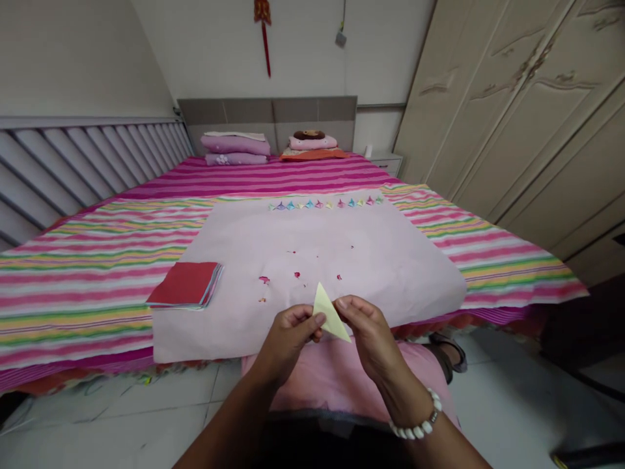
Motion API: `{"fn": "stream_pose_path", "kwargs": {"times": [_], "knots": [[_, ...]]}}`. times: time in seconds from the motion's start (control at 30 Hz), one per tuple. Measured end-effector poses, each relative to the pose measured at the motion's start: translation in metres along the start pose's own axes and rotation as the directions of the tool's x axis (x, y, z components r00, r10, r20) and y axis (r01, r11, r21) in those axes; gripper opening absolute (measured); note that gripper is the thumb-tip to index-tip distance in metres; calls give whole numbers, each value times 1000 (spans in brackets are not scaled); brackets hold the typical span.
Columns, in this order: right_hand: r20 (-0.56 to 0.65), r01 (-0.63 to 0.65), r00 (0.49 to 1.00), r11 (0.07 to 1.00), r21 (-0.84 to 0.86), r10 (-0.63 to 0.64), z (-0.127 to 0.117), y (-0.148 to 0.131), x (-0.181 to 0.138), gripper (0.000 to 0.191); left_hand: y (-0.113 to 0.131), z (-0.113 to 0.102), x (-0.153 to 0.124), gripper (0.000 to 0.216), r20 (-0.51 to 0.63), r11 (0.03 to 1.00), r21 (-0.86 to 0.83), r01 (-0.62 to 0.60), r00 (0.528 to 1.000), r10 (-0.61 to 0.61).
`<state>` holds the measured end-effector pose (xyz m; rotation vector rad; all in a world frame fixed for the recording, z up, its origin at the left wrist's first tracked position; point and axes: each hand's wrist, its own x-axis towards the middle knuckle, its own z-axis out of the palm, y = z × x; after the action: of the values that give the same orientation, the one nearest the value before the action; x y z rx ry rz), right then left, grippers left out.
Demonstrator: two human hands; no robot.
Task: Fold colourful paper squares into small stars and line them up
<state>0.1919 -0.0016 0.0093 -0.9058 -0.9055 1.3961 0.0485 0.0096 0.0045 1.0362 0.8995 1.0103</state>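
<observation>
Left hand (289, 333) pinches one triangle (331, 318); right hand (372, 333), fingers bunched, meets its long edge, grip unclear. It lies between both, long axis slanting from far tip to near-right tip. Beyond: one stack (184, 284), twelve folded pieces (319, 204) in a row.

Shows no readable text, label, brand, number or sign — too small and dim to tell any lettering on the red wall hanging (262, 12) or white bracelet (418, 432).
</observation>
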Motion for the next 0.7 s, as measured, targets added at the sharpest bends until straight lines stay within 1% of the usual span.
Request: {"fn": "stream_pose_path", "kwargs": {"times": [0.2,0.3,0.43,0.57,0.7], "knots": [[51,-109,993,988,104,105,0,1,3,19,2,-4,-4,20,76,995,-76,59,996,-53],[70,-152,987,980,127,144,-1,2,3,19,2,-4,-5,18,86,990,-124,75,994,-64],[60,-125,991,988,89,120,-1,-1,2,16,2,-4,-5,20,29,988,-135,71,997,-68],[104,-85,991,996,-3,85,1,-4,1,17,4,-4,-3,28,-57,988,-139,60,996,-68],[104,-45,993,996,-82,53,3,2,2,16,4,-2,-2,33,-155,998,-56,31,987,-40]]}}
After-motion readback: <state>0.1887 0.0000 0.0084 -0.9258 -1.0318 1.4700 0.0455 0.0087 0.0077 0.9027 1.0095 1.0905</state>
